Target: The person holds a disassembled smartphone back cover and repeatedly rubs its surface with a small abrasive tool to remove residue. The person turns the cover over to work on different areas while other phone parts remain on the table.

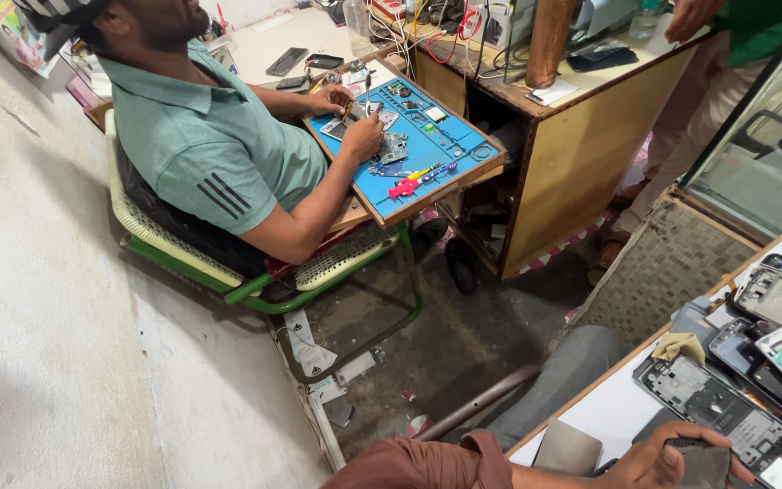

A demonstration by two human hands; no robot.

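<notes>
My left hand (658, 462) shows at the bottom edge, at the end of a rust-brown sleeve (418, 466). It is closed on a dark phone (706, 464) over the near end of a white worktable (613, 407). Just beyond it lies an opened phone body (712, 407) with its insides showing. My right hand is out of view. My grey trouser leg (563, 376) runs under the table.
More phone frames and screens (776, 294) crowd the table's right side, with a tan cloth (679, 346). A co-worker in a green shirt (205, 136) sits on a green chair (255, 290), working on a blue mat (427, 145). Another person stands by a wooden counter (581, 154).
</notes>
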